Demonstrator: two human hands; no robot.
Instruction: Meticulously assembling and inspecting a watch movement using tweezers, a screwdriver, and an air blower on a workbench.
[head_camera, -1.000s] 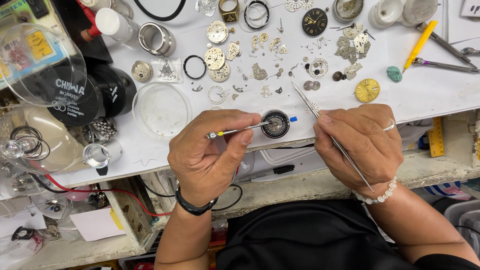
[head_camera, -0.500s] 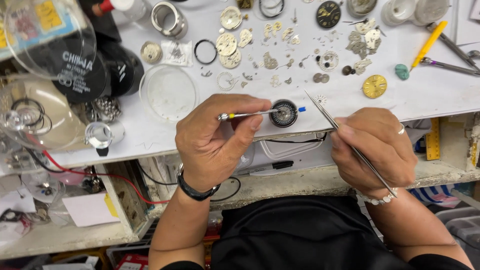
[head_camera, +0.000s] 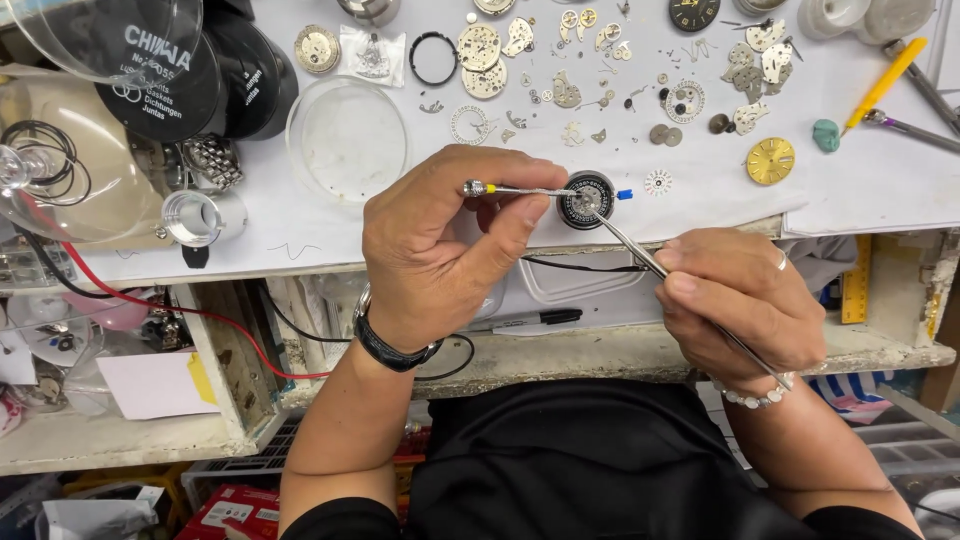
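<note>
Firmly pinched in the left hand (head_camera: 440, 250), a thin screwdriver (head_camera: 520, 189) lies across to the round watch movement (head_camera: 586, 199) at the white mat's (head_camera: 700, 205) front edge. Right hand (head_camera: 745, 305) closes on tweezers (head_camera: 640, 250), tips touching the movement. Beyond it lie loose watch parts (head_camera: 570, 90); a gold dial (head_camera: 770, 160) sits right, a clear dish (head_camera: 347, 138) left.

My left hand (head_camera: 440, 250) covers part of the thin screwdriver (head_camera: 520, 189), so I cannot see my fingertips on its shaft. My right hand (head_camera: 745, 305) hides the middle of the tweezers (head_camera: 625, 235). Their tips on the watch movement (head_camera: 586, 199) are too small to judge. The black dial (head_camera: 694, 12) is cut off at the top edge.
</note>
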